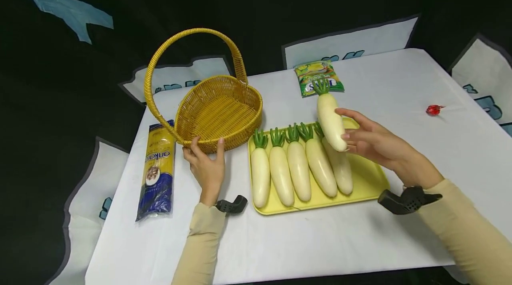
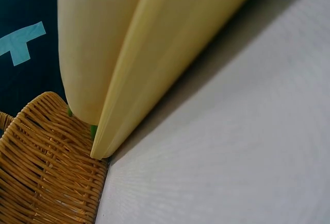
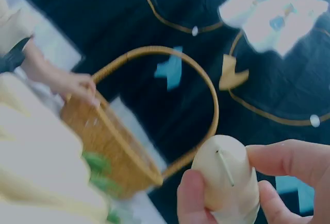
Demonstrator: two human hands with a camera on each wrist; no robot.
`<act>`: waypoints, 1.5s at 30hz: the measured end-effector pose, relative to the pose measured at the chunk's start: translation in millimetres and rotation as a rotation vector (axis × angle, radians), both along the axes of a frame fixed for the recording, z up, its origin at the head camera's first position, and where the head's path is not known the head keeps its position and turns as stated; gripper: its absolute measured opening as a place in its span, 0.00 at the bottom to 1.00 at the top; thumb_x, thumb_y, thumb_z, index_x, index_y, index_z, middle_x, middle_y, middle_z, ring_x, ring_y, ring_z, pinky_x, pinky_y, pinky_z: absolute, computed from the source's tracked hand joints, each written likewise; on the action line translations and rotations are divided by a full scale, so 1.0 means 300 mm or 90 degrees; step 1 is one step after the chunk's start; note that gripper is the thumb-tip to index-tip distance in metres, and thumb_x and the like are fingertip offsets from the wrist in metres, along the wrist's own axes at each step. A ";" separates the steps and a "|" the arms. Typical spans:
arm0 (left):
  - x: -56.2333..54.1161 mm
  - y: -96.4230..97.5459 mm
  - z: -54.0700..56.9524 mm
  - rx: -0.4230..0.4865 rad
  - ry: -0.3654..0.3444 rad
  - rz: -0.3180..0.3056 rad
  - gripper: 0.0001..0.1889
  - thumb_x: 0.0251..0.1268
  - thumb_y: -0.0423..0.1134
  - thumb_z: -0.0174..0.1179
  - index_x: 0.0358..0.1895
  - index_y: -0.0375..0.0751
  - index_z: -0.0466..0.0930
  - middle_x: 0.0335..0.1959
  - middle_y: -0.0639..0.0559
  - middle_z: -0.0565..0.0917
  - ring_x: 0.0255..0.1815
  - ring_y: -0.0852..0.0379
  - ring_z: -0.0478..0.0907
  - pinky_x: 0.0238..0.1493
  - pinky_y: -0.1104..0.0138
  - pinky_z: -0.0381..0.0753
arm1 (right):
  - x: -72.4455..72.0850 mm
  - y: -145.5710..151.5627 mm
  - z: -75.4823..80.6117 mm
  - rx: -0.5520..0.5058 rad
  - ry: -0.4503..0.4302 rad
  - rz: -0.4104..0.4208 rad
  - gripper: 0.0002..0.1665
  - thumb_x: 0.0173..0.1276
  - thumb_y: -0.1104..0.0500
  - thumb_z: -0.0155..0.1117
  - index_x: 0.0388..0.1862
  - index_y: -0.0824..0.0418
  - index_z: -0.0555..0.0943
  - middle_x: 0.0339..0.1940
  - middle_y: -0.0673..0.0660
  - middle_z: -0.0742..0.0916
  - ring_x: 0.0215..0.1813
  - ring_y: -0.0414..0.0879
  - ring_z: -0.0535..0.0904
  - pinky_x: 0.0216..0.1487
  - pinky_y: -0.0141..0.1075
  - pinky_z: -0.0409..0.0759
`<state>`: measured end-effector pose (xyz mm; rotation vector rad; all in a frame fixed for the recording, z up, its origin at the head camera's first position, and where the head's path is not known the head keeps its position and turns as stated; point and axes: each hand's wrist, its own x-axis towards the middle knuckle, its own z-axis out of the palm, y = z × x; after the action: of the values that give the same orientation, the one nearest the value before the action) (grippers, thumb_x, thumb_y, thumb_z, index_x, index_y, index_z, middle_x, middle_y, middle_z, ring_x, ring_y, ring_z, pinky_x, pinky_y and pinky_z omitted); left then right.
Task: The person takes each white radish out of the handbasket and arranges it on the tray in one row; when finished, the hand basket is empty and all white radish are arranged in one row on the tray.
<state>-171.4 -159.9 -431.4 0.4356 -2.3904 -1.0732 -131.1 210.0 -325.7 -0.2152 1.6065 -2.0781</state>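
My right hand (image 1: 374, 142) grips a white radish (image 1: 331, 122) by its lower part, raised over the yellow tray with its green stub leaves pointing away. The right wrist view shows the fingers and thumb around the radish's (image 3: 227, 177) root end. Several more white radishes (image 1: 282, 174) lie side by side on the yellow tray (image 1: 370, 178), leaves toward the far edge. On the near rim of the wicker basket (image 1: 224, 116), my left hand (image 1: 208, 167) rests with its thumb and fingers spread. The basket's inside shows only its woven bottom.
Left of the basket lies a blue and yellow plastic packet (image 1: 157, 169). A green and yellow packet (image 1: 318, 78) sits behind the tray. Far right on the white table (image 1: 416, 80) is a small red object (image 1: 434, 110). The basket's tall handle (image 1: 192, 31) arches above it.
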 end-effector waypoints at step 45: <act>0.022 -0.015 0.021 -0.025 -0.089 -0.061 0.43 0.57 0.69 0.43 0.71 0.57 0.37 0.69 0.27 0.35 0.54 0.22 0.64 0.54 0.39 0.62 | 0.151 0.123 -0.161 0.569 0.320 0.026 0.30 0.63 0.56 0.60 0.62 0.63 0.66 0.66 0.72 0.58 0.65 0.68 0.57 0.50 0.54 0.73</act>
<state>-164.9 -164.5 -425.3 0.3968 -2.5743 -1.0667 -85.9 246.8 -374.1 -0.4570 2.6200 -1.1324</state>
